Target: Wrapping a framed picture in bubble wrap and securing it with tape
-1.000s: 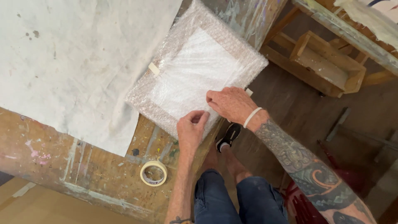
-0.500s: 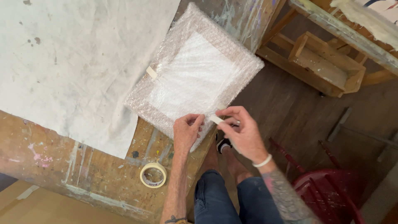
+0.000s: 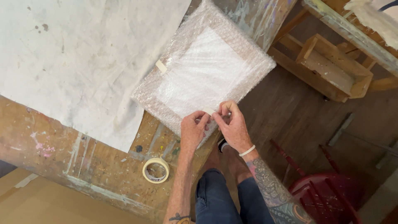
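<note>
The bubble-wrapped flat panel [image 3: 203, 74] lies on the paint-stained wooden table [image 3: 83, 166], turned like a diamond, one corner pointing to 12 o'clock and its right corner overhanging the table edge; it looks near square, so no long axis stands out. A short strip of masking tape [image 3: 208, 110] sits on its 5 o'clock edge, pinched between both hands. What the wrap covers is hard to make out (only a pale square shows through). The left hand [image 3: 194, 130] presses fingers on the wrap beside the strip; the right hand [image 3: 234, 126] grips the strip's end, fingers curled, wrist bent toward 5 o'clock. A tape roll [image 3: 156, 170] lies at 7 o'clock, a grey cloth [image 3: 83, 54] at 10 o'clock.
</note>
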